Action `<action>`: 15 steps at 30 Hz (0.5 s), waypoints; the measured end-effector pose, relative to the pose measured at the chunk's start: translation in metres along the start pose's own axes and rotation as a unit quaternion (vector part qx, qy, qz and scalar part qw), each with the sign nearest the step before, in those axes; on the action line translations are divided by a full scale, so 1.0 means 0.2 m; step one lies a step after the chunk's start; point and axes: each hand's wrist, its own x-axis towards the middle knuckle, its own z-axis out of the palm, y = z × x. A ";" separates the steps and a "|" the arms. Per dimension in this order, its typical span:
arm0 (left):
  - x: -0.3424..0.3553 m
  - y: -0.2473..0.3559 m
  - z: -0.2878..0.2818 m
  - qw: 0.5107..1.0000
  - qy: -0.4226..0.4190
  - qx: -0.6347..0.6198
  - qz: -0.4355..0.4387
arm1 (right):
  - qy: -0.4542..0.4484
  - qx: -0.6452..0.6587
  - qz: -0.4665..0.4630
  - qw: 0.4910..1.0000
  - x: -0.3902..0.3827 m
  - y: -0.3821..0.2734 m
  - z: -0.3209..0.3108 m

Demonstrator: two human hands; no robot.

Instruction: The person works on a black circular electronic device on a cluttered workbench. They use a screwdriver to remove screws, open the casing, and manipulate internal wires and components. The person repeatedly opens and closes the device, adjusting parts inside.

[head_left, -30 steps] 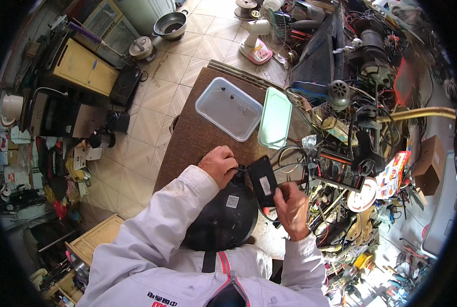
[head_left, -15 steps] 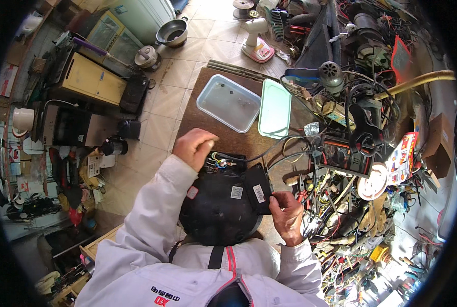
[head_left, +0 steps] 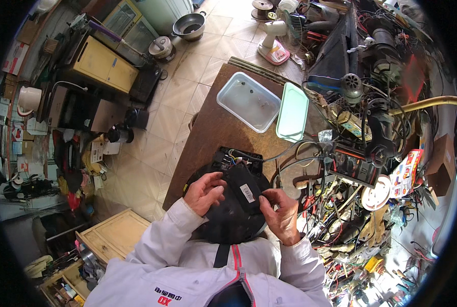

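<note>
Yellow cabinet (head_left: 105, 66) at far left. The left hand (head_left: 204, 194), fingers apart, is just beside a labelled black cover (head_left: 242, 187) lying over a round black base (head_left: 232, 221). Beyond sits a clear tub (head_left: 241, 107). The right hand (head_left: 281, 214) pinches the cover's edge; then a green lid (head_left: 293, 113) and heaped tools and wires (head_left: 341, 220) crowding the right.

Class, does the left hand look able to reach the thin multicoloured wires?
Probably yes: the left hand is close by, and the wires lie partly exposed beyond the black rectangular plastic cover.
</note>
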 end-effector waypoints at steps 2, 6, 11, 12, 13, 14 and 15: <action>0.01 0.01 0.02 0.999 -0.005 -0.031 0.003 | -0.012 0.018 0.009 1.000 0.01 0.01 0.01; 0.04 0.03 0.01 0.998 -0.030 -0.064 0.007 | -0.042 0.098 0.063 0.992 0.02 0.00 0.01; 0.07 0.02 0.02 0.996 -0.017 -0.086 0.005 | -0.091 0.213 0.113 0.966 0.05 0.02 -0.01; 0.07 0.03 0.03 0.996 -0.013 -0.083 0.011 | -0.104 0.248 0.130 0.954 0.05 0.03 -0.02; 0.08 0.03 0.03 0.997 -0.010 -0.080 0.016 | -0.118 0.284 0.147 0.940 0.05 0.04 -0.03; 0.08 0.03 0.03 0.996 -0.008 -0.087 0.019 | -0.131 0.319 0.164 0.924 0.05 0.06 -0.03; 0.08 0.03 0.03 0.995 -0.006 -0.094 0.023 | -0.145 0.353 0.180 0.906 0.06 0.07 -0.03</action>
